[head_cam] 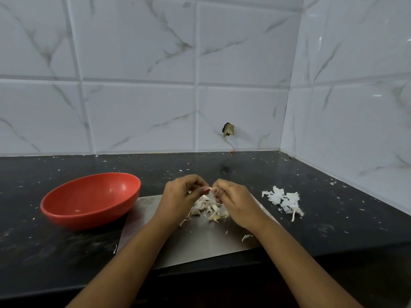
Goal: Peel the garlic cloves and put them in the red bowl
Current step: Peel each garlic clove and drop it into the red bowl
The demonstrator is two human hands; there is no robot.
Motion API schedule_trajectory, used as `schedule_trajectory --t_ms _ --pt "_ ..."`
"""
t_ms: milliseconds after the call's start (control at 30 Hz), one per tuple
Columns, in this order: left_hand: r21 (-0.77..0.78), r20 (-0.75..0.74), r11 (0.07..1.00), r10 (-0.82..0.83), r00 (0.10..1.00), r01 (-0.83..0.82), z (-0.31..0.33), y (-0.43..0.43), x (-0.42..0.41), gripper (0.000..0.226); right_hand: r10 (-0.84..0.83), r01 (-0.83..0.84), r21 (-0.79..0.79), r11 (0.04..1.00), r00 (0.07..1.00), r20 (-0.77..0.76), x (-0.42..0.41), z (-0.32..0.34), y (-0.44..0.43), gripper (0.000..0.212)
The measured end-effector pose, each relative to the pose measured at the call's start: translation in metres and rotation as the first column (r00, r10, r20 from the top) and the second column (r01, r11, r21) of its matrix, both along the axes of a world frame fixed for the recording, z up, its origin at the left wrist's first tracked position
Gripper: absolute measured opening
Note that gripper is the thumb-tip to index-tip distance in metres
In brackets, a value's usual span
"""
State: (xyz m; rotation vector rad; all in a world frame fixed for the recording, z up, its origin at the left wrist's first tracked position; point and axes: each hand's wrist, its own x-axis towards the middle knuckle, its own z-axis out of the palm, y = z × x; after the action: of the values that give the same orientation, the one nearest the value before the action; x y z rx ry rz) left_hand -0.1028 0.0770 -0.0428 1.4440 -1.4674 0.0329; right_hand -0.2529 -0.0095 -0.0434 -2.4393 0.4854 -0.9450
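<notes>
The left hand (180, 196) and the right hand (235, 203) meet just above a steel board (195, 243). The curled fingers (195, 181) of both hands pinch one small garlic clove (210, 189), each hand on its own side.

The clove is tiny and light. I think it is hard inside, but its skin looks thin, dry and papery, so it should come off in flakes. It would be best to hold the fat part tight and pick at the tip with a nail. Once bare, it may feel a bit sticky or slippery.

A pile of cloves (209, 208) lies on the board, right under the hands. The red bowl (89, 218) sits on the counter (322, 225) just beside the board, on the left. White skins (284, 200) lie in a heap on the right.

The fingertips hide most of the clove, so I cannot tell how much skin is off. The hands cover part of the pile too. There is a pale speck in the bowl, but it is too small to tell what it is.
</notes>
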Motion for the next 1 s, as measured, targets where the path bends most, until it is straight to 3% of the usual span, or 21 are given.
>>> schedule_trajectory --t_ms 133,300,400,533,633,733,800,900,1000 --pt "0.069 0.206 0.997 -0.039 0.978 0.026 0.000 0.001 -0.004 0.011 0.028 -0.037 0.124 0.992 0.997 0.073 -0.002 0.004 0.003 0.030" --pt "0.089 0.310 0.993 0.045 0.950 -0.076 0.001 0.002 0.003 0.013 -0.003 -0.042 0.302 0.953 0.989 0.145 -0.005 0.006 0.007 0.027" --pt "0.082 0.253 0.989 0.097 0.963 -0.121 0.004 0.009 0.013 0.016 -0.066 -0.033 0.437 0.899 0.976 0.208 -0.011 0.003 0.009 0.027" --pt "0.108 0.067 0.974 0.195 0.979 -0.201 0.008 0.029 0.017 0.021 -0.089 -0.047 0.545 0.837 0.971 0.220 -0.007 -0.004 0.022 0.029" --pt "0.319 0.089 0.905 0.268 0.959 -0.282 0.003 0.049 0.018 0.022 -0.073 -0.046 0.615 0.787 0.983 0.168 0.009 -0.003 0.027 0.030" --pt "0.504 0.128 0.828 0.209 0.970 -0.245 -0.001 0.064 0.011 0.037 -0.065 -0.042 0.618 0.785 0.987 0.149 0.022 0.004 0.026 0.030" --pt "0.633 0.262 0.717 0.158 0.952 -0.293 -0.005 0.069 0.004 0.047 -0.085 -0.065 0.622 0.780 0.974 0.208 0.026 0.008 0.027 0.030" --pt "0.673 0.473 0.580 0.138 0.870 -0.458 -0.015 0.068 -0.005 0.060 -0.010 -0.188 0.650 0.736 0.958 0.288 0.035 0.003 0.038 0.028" --pt "0.655 0.496 0.586 0.144 0.856 -0.477 -0.015 0.062 -0.008 0.058 0.060 -0.238 0.650 0.721 0.957 0.284 0.043 -0.005 0.044 0.028"
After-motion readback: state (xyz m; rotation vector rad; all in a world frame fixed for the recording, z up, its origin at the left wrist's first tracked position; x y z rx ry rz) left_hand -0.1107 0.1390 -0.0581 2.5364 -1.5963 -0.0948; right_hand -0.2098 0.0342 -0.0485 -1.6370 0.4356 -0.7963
